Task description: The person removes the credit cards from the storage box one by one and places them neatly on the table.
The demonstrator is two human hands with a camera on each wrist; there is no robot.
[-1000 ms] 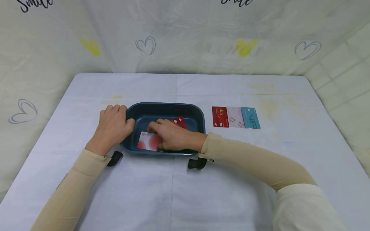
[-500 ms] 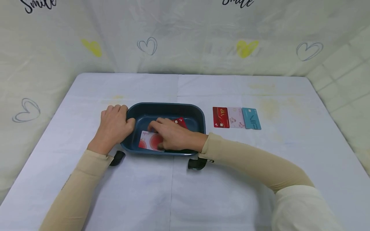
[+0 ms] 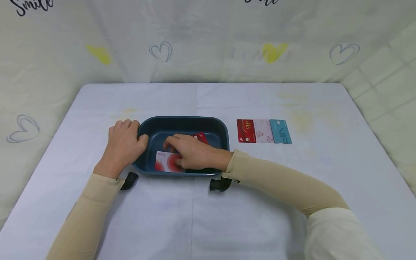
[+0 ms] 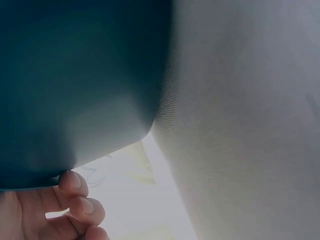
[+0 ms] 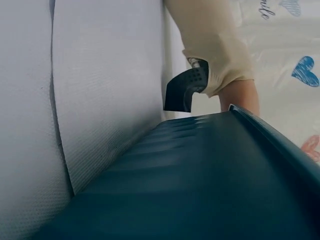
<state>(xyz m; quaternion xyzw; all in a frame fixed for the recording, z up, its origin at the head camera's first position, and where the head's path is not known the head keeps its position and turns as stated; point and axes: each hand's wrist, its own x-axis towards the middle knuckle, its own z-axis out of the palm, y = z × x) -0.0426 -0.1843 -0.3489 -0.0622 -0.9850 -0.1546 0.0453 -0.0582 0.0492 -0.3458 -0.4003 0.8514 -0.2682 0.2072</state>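
A dark blue rectangular tray [image 3: 182, 122] stands on the white-covered table. My left hand [image 3: 125, 144] grips its left rim; in the left wrist view, bent fingertips [image 4: 74, 184] show against the tray's outer side. Inside the tray is my right hand [image 3: 193, 153], its thumb on a white and pink card [image 3: 162, 160] with red circles. The other fingers are bent and spread from the thumb, and their tips are partly hidden. That card lies near the front left of the tray. Behind the right hand, a red card [image 3: 201, 137] shows only in part.
To the right of the tray, a red VIP card [image 3: 246, 130], a pale pink card [image 3: 263, 130] and a teal VIP card [image 3: 281, 131] lie side by side in a row. A patterned cloth wall [image 3: 211, 54] rises behind the table.
The white and pink card has turned slightly and shifted toward the front of the tray. My right thumb now lies farther onto its face. The left hand keeps its hold on the rim.
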